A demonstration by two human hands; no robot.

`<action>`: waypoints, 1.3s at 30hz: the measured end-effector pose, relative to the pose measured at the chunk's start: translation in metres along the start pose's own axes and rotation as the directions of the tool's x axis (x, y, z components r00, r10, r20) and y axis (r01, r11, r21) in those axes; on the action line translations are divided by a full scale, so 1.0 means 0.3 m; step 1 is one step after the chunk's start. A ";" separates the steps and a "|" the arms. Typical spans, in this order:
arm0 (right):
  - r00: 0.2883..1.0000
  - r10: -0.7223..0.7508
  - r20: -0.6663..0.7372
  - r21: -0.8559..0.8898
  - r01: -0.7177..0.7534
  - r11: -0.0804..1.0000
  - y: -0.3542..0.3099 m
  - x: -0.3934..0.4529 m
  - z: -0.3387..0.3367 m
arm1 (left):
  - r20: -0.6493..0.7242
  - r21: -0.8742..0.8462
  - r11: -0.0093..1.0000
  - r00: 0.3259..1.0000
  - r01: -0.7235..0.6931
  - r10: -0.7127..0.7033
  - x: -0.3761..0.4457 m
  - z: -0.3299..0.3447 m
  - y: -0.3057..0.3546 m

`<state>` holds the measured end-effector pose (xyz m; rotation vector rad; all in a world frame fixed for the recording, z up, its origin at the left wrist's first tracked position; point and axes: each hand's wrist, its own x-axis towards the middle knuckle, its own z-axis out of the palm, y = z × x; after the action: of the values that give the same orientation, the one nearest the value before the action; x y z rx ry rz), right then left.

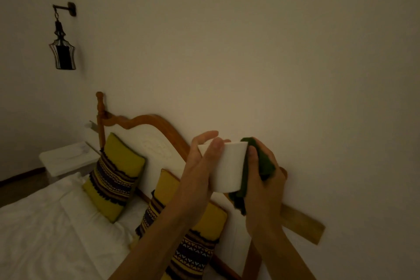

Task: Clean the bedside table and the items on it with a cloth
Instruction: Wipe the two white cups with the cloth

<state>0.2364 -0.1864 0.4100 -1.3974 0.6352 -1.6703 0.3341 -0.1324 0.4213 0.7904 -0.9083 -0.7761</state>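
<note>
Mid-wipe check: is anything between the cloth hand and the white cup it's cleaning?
Nothing visible. The right hand presses the green cloth directly against the side of the white cup, which the left hand holds up in front of the wall, above the bed's pillows.

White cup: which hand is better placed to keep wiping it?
Right. The right hand already presses the green cloth against the white cup; the left hand grips the cup's other side, steadying it.

left hand [200, 166] grip: white cup [230, 166]; right hand [266, 179]: green cloth [263, 161] pressed against cup
</note>
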 end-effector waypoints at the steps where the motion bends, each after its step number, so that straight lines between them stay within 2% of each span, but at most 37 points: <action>1: 0.999 -0.039 -0.003 -0.027 0.038 0.999 -0.002 -0.013 0.001 | -0.012 0.002 1.000 1.000 -0.017 0.018 0.000 -0.002 0.001; 4: 0.974 -0.218 0.055 -0.144 0.224 0.964 -0.014 -0.062 0.015 | -0.076 0.035 0.999 0.996 -0.042 0.045 0.010 -0.028 -0.005; 7: 0.892 -0.428 0.147 -0.238 0.451 0.860 -0.022 -0.086 0.034 | -0.027 0.070 0.997 0.999 -0.020 0.022 0.001 -0.042 -0.019; 9: 0.920 -0.376 0.107 -0.241 0.391 0.888 -0.031 -0.060 0.043 | -0.035 0.049 0.999 0.999 -0.005 0.007 -0.004 -0.050 -0.019; 12: 0.985 -0.169 0.039 -0.168 0.173 0.971 -0.029 0.001 0.029 | -0.034 0.098 0.995 0.999 -0.027 0.031 -0.002 -0.072 -0.008; 16: 0.999 -0.039 0.015 -0.117 0.041 0.992 -0.015 0.024 0.020 | 0.036 0.201 0.971 0.992 -0.128 0.124 -0.010 -0.089 -0.003; 19: 0.971 -0.240 0.009 -0.244 0.235 0.941 -0.016 -0.018 0.030 | 0.061 0.269 0.947 0.984 -0.177 0.166 -0.015 -0.084 -0.010; 22: 0.854 -0.490 0.172 -0.345 0.518 0.783 -0.004 -0.072 0.042 | 0.083 0.287 0.939 0.982 -0.189 0.172 -0.021 -0.081 -0.009; 24: 0.808 -0.541 0.232 -0.328 0.589 0.739 0.004 -0.084 0.041 | 0.087 0.258 0.948 0.982 -0.187 0.170 -0.026 -0.088 -0.007; 26: 0.876 -0.450 0.174 -0.274 0.482 0.833 -0.004 -0.064 0.041 | 0.059 0.219 0.962 0.987 -0.160 0.151 -0.027 -0.095 -0.004; 28: 0.973 -0.220 0.066 -0.190 0.229 0.955 -0.012 -0.035 0.041 | -0.009 0.134 0.986 0.995 -0.098 0.100 -0.032 -0.092 0.003; 30: 0.999 0.025 0.027 -0.046 -0.024 0.999 -0.003 -0.012 0.044 | -0.067 0.007 0.999 0.997 -0.035 0.035 -0.035 -0.084 0.009; 31: 0.995 0.096 0.023 0.019 -0.097 0.995 0.007 -0.012 0.049 | -0.075 -0.040 0.999 0.997 -0.015 0.012 -0.034 -0.078 0.010; 35: 0.986 0.166 -0.027 0.143 -0.161 0.977 0.051 -0.075 0.074 | -0.124 -0.140 0.990 0.991 0.035 -0.053 -0.034 -0.060 0.013; 39: 0.991 0.119 -0.063 0.036 -0.117 0.993 0.099 -0.142 0.072 | -0.146 -0.313 0.947 0.981 0.077 -0.128 -0.028 -0.074 0.017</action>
<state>0.2664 -0.1628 0.3686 -1.2620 0.7108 -1.6308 0.3518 -0.1174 0.4136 0.6198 -0.5831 -0.9047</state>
